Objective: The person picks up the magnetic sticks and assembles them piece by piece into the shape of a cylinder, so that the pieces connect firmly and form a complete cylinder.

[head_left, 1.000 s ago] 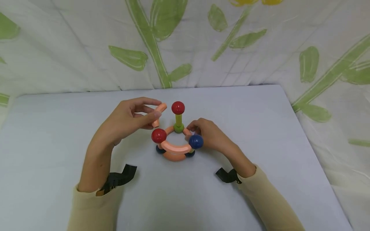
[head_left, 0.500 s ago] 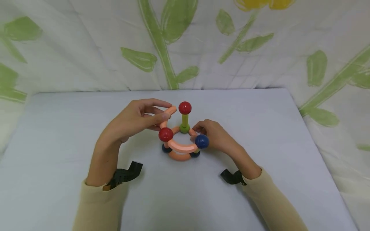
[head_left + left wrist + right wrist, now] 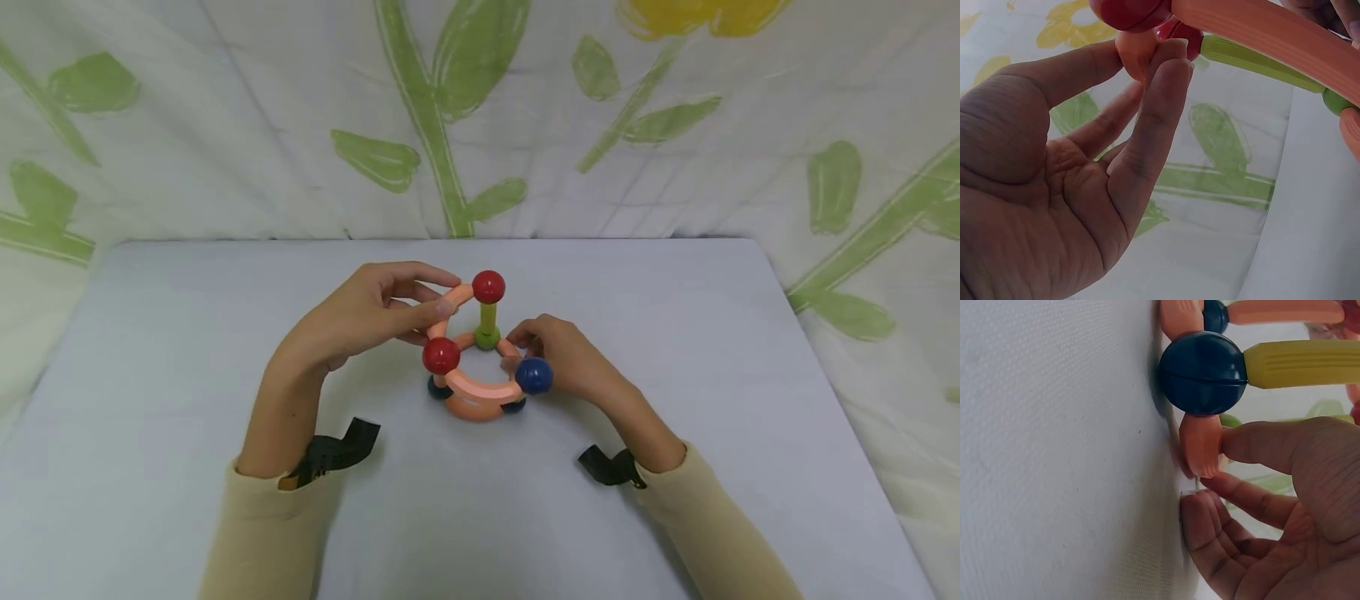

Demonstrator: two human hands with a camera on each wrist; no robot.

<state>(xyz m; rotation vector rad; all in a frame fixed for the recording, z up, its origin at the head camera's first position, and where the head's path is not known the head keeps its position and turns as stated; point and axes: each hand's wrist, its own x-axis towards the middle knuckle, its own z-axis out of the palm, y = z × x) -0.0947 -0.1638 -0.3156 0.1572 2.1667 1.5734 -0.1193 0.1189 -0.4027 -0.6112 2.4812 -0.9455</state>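
A toy frame of balls and rods stands on the table. My left hand (image 3: 375, 315) pinches a curved orange rod (image 3: 461, 294) at its upper left. That rod runs from the front red ball (image 3: 441, 356) to the rear red ball (image 3: 488, 287), which tops a yellow-green rod (image 3: 488, 317) above a green ball (image 3: 487, 337). Another curved orange rod (image 3: 482, 392) links the front red ball to a blue ball (image 3: 534, 376). Down at the base, my right hand (image 3: 558, 354) pinches a lower orange rod (image 3: 1200, 447) beside a dark blue ball (image 3: 1204, 372) bearing a yellow rod (image 3: 1304, 364).
The frame rests on a white table (image 3: 225, 333), away from its edges. Behind the table hangs a white cloth (image 3: 285, 183) painted with green leaves. Black wrist mounts (image 3: 341, 450) jut inward from both sleeves over the tabletop.
My left hand has brought its curved rod to the front red ball, then up to the rear red ball. The right hand keeps its hold at the base. The head view has shifted slightly.
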